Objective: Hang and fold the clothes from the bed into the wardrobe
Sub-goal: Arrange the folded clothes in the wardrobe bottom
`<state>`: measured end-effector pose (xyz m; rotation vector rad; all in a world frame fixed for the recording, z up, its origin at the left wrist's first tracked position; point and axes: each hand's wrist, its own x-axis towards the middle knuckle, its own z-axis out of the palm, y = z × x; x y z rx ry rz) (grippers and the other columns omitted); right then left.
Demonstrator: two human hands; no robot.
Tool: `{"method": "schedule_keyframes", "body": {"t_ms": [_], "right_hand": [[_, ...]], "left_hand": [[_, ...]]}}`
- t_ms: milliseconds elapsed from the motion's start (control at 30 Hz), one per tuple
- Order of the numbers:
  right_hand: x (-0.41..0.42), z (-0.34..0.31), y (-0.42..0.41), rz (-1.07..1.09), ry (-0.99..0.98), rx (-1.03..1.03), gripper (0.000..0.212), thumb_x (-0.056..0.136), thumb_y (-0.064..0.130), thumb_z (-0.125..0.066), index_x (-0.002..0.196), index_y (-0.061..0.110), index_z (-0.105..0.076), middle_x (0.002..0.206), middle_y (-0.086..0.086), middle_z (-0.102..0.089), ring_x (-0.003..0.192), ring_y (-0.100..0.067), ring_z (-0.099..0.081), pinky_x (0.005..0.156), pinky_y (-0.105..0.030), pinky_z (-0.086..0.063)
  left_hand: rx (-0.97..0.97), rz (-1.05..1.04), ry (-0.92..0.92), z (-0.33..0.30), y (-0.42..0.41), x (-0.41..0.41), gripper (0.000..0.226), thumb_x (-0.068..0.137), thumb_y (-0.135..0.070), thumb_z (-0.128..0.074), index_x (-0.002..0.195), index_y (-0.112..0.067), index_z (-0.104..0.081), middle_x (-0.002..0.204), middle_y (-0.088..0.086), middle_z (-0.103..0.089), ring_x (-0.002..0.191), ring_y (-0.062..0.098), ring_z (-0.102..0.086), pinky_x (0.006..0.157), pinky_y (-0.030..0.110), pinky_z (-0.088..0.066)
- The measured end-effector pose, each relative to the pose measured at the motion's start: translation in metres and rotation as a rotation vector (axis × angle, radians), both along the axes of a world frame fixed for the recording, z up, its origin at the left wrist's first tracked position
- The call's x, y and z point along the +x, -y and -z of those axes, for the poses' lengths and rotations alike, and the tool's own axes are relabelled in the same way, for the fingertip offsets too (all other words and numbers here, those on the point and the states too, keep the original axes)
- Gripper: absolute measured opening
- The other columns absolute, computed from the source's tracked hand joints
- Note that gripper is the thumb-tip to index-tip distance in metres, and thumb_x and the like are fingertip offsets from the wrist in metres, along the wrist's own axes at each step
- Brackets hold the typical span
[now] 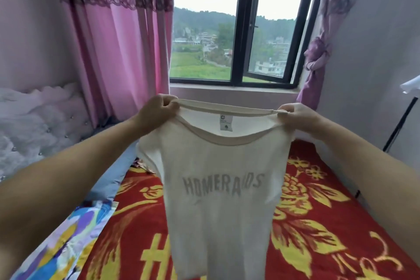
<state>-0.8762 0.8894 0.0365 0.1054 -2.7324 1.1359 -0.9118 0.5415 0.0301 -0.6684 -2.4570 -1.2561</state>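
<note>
T-shirt (218, 200) collar pinched taut between left hand (156, 111) and right hand (297, 118)

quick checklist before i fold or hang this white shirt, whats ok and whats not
1. Left hand grips the neckline: ok.
2. Right hand grips the other side of the neckline: ok.
3. White shirt hangs straight, no twist: ok.
4. Lettering reads properly and the neck label shows: ok, though which side faces out, cannot tell.
5. Free room on the red blanket to lay it down: ok on the right; the colourful cloth lies at the left.
6. Wardrobe or hanger ready: cannot tell, neither in view.
</note>
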Motion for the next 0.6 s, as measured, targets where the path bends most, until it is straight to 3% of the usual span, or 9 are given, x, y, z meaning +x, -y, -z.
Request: {"method": "schedule_keyframes", "body": {"t_ms": [100,167,233,300,333,400,500,567,600], "right_hand": [[0.009,-0.009,0.009,-0.075,-0.108,-0.026,0.036,0.097,0.015,-0.051,0.061,0.016,-0.046,0.059,0.005,-0.038,0.053,-0.006,-0.035,0.054,-0.022,-0.030],[0.018,-0.022,0.012,-0.191,0.030,-0.055,0.035,0.093,0.037,-0.060,0.067,0.017,-0.049,0.059,0.009,-0.048,0.052,-0.001,-0.044,0.053,-0.016,-0.038],[0.025,-0.035,0.009,-0.346,0.333,-0.093,0.040,0.076,0.052,-0.073,0.083,0.014,-0.062,0.075,0.003,-0.067,0.065,-0.007,-0.061,0.057,-0.018,-0.050],[0.026,-0.043,0.002,-0.446,0.518,-0.057,0.062,0.059,0.048,-0.085,0.105,0.009,-0.067,0.098,-0.012,-0.072,0.081,-0.020,-0.069,0.063,-0.026,-0.057],[0.025,-0.045,0.001,-0.474,0.552,-0.053,0.068,0.055,0.046,-0.089,0.107,0.007,-0.068,0.101,-0.015,-0.071,0.082,-0.022,-0.070,0.063,-0.027,-0.058],[0.024,-0.047,0.000,-0.475,0.521,-0.087,0.063,0.053,0.046,-0.090,0.098,0.006,-0.071,0.093,-0.015,-0.071,0.075,-0.021,-0.070,0.060,-0.028,-0.058],[0.022,-0.044,0.004,-0.442,0.431,-0.176,0.027,0.070,0.038,-0.083,0.076,0.013,-0.073,0.078,-0.009,-0.069,0.063,-0.016,-0.066,0.055,-0.025,-0.055],[0.020,-0.037,0.008,-0.346,0.370,-0.237,0.025,0.075,0.038,-0.072,0.078,0.013,-0.073,0.079,-0.008,-0.070,0.063,-0.015,-0.066,0.055,-0.025,-0.055],[0.016,-0.031,0.010,-0.272,0.339,-0.251,0.030,0.077,0.039,-0.069,0.086,0.011,-0.073,0.083,-0.009,-0.071,0.066,-0.016,-0.066,0.058,-0.026,-0.056]], "left_hand": [[0.061,0.139,0.144,-0.008,0.013,0.003,0.057,0.074,-0.058,-0.062,0.066,-0.003,-0.047,0.056,-0.002,-0.041,0.050,0.009,-0.037,0.050,0.015,-0.036],[0.065,0.168,0.301,-0.015,0.023,0.006,0.069,0.057,-0.073,-0.069,0.068,-0.007,-0.053,0.056,-0.002,-0.047,0.046,0.008,-0.043,0.047,0.016,-0.041],[0.024,0.217,0.446,-0.019,0.036,0.005,0.052,0.059,-0.068,-0.073,0.064,-0.016,-0.067,0.059,-0.002,-0.060,0.048,0.008,-0.055,0.048,0.019,-0.048],[-0.018,0.275,0.575,-0.023,0.050,0.005,0.038,0.064,-0.060,-0.074,0.069,-0.023,-0.075,0.069,0.000,-0.068,0.057,0.010,-0.063,0.054,0.022,-0.053],[-0.058,0.292,0.618,-0.023,0.056,0.004,0.036,0.062,-0.059,-0.079,0.069,-0.023,-0.075,0.071,0.001,-0.068,0.060,0.010,-0.063,0.055,0.022,-0.053],[-0.069,0.312,0.687,-0.025,0.063,0.003,0.025,0.069,-0.046,-0.081,0.061,-0.023,-0.072,0.066,-0.001,-0.067,0.056,0.009,-0.062,0.052,0.020,-0.052],[-0.013,0.313,0.729,-0.024,0.065,0.007,0.025,0.080,-0.020,-0.064,0.056,-0.022,-0.070,0.064,0.000,-0.067,0.056,0.010,-0.064,0.052,0.021,-0.052],[0.027,0.306,0.757,-0.017,0.065,0.011,0.018,0.076,-0.035,-0.073,0.067,-0.019,-0.074,0.075,0.007,-0.071,0.066,0.016,-0.068,0.061,0.027,-0.056],[0.070,0.286,0.761,-0.011,0.065,0.010,0.031,0.070,-0.044,-0.079,0.081,-0.016,-0.076,0.086,0.012,-0.072,0.074,0.020,-0.070,0.067,0.031,-0.058]]}}
